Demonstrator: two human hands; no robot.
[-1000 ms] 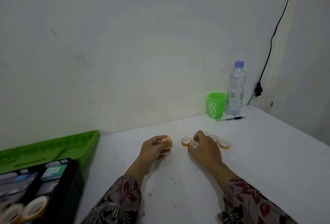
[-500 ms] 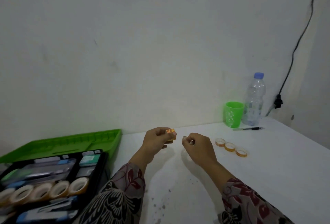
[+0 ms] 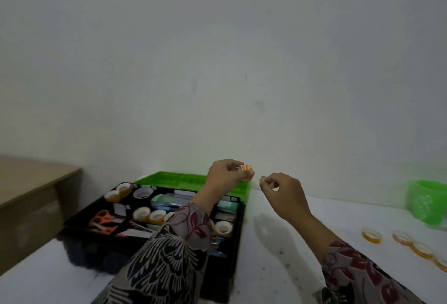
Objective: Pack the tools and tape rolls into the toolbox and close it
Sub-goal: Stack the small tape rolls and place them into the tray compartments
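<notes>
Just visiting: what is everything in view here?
Black plastic toolbox with open green lid: one, black and green, table's left.
Tape rolls in the toolbox: several, pale yellowish, its compartments.
Orange-handled scissors: one, orange, toolbox's left side.
Loose tape rolls: at least three, orange-yellow, table's right.
Green plastic cup: one, green, blurred, far right.
White table: one, white, underneath.
Brown wooden desk: one, brown, far left.
Left hand: one, holds stacked small orange tape rolls.
Right hand: one, pinches one small pale tape roll.

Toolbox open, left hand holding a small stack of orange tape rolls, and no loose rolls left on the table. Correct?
No. The head view shows several loose tape rolls lying on the table at the right. The rest holds.
</notes>
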